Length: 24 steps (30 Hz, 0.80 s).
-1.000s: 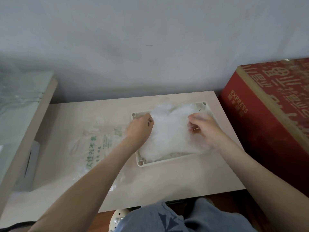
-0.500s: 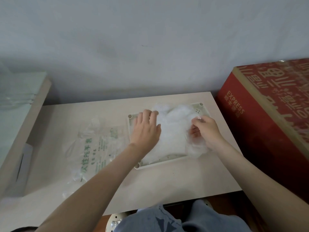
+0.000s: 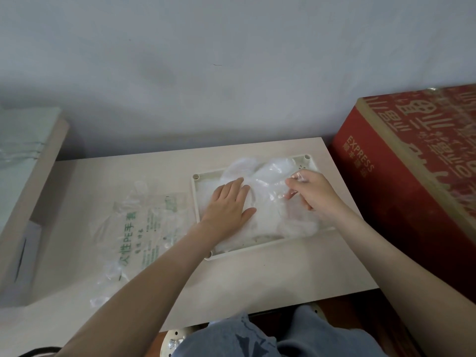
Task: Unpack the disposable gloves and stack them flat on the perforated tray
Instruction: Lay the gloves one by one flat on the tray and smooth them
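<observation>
Gloves [image 3: 268, 202] overlap tray's [image 3: 196, 177] far rim.

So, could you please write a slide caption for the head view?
Left hand presses the gloves flat on the perforated tray while the right hand pinches a glove edge.

Soft, dim, even light; faint shadows, wide-angle bending and blur at edges.

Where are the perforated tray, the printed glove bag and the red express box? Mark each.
perforated tray [image 3: 196, 177], head view, far-left corner post.
printed glove bag [image 3: 144, 228], head view, middle of its printed face.
red express box [image 3: 401, 202], head view, its side face.
</observation>
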Motion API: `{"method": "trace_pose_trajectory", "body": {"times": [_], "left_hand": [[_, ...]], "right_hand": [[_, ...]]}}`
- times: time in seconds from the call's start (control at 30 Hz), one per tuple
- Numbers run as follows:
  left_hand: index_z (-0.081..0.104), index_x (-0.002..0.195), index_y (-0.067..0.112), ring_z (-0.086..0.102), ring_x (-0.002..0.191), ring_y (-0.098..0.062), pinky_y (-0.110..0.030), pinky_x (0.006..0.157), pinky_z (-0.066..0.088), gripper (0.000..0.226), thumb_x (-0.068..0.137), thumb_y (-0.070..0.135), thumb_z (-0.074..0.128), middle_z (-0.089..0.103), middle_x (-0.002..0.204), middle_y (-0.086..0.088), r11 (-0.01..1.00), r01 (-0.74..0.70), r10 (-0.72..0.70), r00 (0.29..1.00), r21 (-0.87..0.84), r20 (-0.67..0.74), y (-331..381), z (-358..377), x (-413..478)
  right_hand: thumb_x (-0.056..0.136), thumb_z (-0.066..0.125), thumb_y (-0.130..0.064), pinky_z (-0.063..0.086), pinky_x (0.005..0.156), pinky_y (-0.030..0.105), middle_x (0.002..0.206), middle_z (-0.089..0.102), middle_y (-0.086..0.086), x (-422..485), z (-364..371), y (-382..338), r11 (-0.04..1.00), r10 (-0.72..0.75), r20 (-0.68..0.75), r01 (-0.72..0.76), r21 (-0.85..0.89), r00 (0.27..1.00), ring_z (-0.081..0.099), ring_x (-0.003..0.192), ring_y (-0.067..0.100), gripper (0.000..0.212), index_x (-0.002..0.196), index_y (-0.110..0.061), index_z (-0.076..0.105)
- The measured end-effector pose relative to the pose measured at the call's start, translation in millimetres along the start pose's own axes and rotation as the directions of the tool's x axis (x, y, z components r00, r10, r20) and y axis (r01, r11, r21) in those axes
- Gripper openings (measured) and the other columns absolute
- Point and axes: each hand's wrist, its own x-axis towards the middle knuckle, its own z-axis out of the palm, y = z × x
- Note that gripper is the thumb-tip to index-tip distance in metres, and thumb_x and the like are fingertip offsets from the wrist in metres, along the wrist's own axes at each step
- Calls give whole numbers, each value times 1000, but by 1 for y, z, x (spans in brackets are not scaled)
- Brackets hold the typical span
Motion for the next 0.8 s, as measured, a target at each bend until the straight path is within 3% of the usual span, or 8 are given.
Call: {"method": "trace_pose_trajectory", "body": {"times": [0.2,0.3,0.37,0.43,0.53,0.67,0.77,0.8], "left_hand": [[61,121,2,55,122,-35,-49,99,44,65,90,49,30,54,134,-20,1000,4,-2,999,-28,46,0,6,-1],[51,134,2,41,135,-35,-49,110,31,72,91,51,20,41,147,-20,999,14,-11,997,-46,71,1,6,-1],[58,127,3,49,128,-35,-51,104,38,67,91,50,26,49,140,-20,999,12,-9,996,-33,92,1,7,-1],[61,123,4,53,124,-35,-51,101,41,65,90,50,28,52,137,-19,999,-3,7,996,-41,86,1,7,-2],[52,132,8,39,135,-32,-47,112,26,74,89,55,15,39,148,-16,992,-10,20,997,-127,79,1,4,-1],[57,120,11,48,123,-31,-36,99,25,59,92,45,19,50,137,-11,970,18,-24,999,-241,-24,-1,-8,4],[61,109,8,59,94,-34,-38,79,39,27,85,20,57,61,111,-11,960,103,-168,956,-259,-240,-4,-15,11],[62,106,8,60,86,-34,-37,73,43,31,77,12,69,62,104,-11,951,170,-243,928,-258,-283,-4,-19,15]], "right_hand": [[90,58,-16,32,40,17,74,66,9,2,-12,2,992,-36,-120,21,-124,992,43,42,9,8,92,-9,62],[90,58,-16,38,56,20,81,60,-1,4,-14,7,965,-106,-225,46,-259,969,54,71,12,8,97,-13,59],[89,57,-12,37,63,25,89,58,0,7,-11,5,918,-197,-250,89,-387,948,54,80,16,14,102,-12,57],[86,54,-3,36,71,23,95,60,6,13,-1,1,857,-327,-191,206,-472,925,55,87,20,19,102,-7,62],[87,49,1,42,88,32,100,63,9,21,23,-6,811,-367,-21,309,-497,930,56,98,26,25,99,-8,70],[92,52,-19,29,87,31,106,63,0,32,52,-14,746,-273,92,271,-608,958,50,108,24,26,114,-21,66],[93,53,-28,22,81,32,103,64,-3,36,61,-20,697,-270,38,223,-682,962,47,111,22,27,119,-23,61],[93,52,-28,21,80,33,101,64,-4,37,63,-20,694,-275,11,206,-690,961,47,111,22,27,118,-23,60]]}}
